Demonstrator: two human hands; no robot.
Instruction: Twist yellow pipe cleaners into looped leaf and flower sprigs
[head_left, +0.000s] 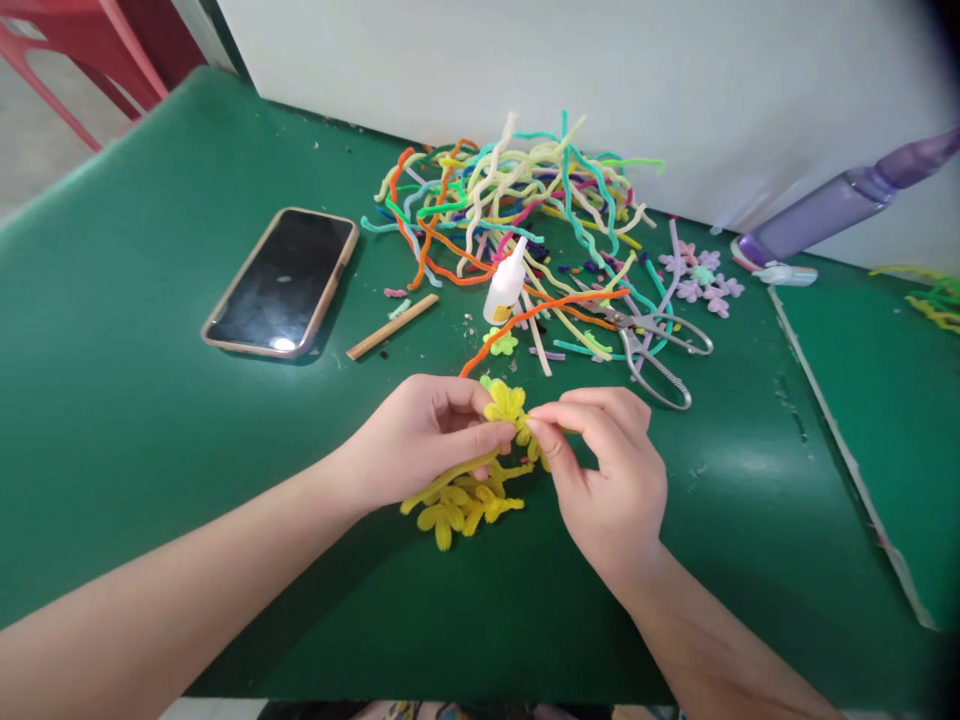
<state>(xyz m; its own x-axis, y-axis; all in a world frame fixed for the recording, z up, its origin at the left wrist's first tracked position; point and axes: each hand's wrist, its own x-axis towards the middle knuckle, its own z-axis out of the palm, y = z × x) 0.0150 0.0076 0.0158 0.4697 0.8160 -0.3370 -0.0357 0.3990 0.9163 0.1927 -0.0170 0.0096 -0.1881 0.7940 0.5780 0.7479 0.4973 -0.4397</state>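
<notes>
In the head view, a bare left forearm [187,580] and a bare right forearm [720,620] lie nearest the camera, entering from the lower corners. Just below the centre of the frame, the left hand [431,430] has its thumb and fingers closed around a bright yellow, fuzzy-wire flower [505,402]. The right hand [615,475], beside it, pinches with thumb and forefinger at a yellow fuzzy piece [534,450] by the flower's right side; whether the two are joined cannot be told. More yellow fuzzy-wire flowers [442,515] lie just under the left hand on the glossy green tabletop [150,450].

At the centre stands a small white squeeze bottle with a pointed nozzle [506,290]; its opaque wall hides what is in it. A translucent purple cylindrical container [817,215] leans at the upper right; its contents cannot be made out.

Behind the white bottle, a tangled heap of multicoloured fuzzy wires [517,185] fills the upper centre. Silver metal scissors [664,340] lie right of centre, near lilac fuzzy-wire flowers [720,295]. A black-screened phone in a beige case [281,280] lies left of centre, a flat wooden stick [392,327] near it.
</notes>
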